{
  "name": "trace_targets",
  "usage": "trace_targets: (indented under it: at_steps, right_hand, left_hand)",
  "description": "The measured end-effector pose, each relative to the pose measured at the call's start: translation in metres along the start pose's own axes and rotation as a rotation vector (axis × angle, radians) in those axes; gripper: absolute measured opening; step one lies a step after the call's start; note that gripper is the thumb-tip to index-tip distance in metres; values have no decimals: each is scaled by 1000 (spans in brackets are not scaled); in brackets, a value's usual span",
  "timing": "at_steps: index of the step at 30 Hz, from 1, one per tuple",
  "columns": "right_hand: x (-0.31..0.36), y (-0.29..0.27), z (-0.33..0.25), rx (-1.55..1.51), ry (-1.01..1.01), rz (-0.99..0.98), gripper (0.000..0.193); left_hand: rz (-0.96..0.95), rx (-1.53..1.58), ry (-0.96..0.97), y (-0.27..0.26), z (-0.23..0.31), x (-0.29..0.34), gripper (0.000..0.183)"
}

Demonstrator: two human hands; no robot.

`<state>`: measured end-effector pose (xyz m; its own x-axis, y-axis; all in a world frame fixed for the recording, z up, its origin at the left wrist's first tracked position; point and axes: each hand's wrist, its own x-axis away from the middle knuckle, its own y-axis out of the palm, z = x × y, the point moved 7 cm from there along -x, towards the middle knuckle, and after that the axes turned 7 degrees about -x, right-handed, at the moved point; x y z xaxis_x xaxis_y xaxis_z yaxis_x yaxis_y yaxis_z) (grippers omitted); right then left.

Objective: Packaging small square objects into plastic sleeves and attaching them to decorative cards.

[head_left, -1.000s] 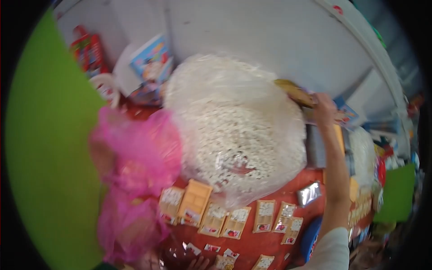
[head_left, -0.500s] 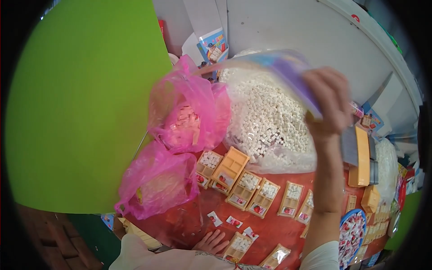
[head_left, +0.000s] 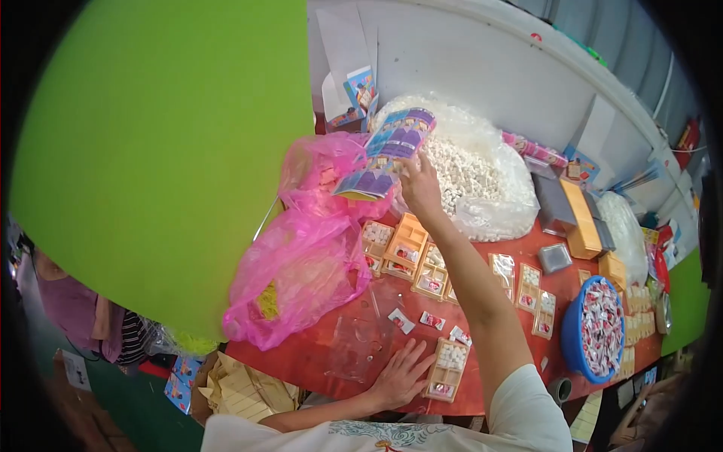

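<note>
In the head view, the right hand (head_left: 419, 187) is pinching a glossy purple-and-blue printed card sheet (head_left: 384, 153) in a clenched grip, lifting it just above the big clear plastic bag of small white pieces (head_left: 482, 177). The left hand (head_left: 401, 374) is lying flat and released on the red surface (head_left: 301, 354), well below that bag, touching a small orange compartment tray (head_left: 447, 369). The sheet is curling and sagging, so it could slip from the thin pinch or brush the pink plastic bag (head_left: 297, 275) beside the clear bag.
</note>
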<state>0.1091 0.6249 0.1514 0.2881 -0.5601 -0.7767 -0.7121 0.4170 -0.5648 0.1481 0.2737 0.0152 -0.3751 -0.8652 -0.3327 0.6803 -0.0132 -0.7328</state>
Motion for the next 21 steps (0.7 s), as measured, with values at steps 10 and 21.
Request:
trace_targets:
  at_steps: [10, 21]
  right_hand:
    - [58, 102, 48, -1073, 1375, -134, 27]
    - [-70, 40, 83, -1049, 727, 158, 44]
  left_hand:
    - [308, 265, 92, -76, 25, 39, 32]
    - [571, 302, -123, -216, -77, -64, 33]
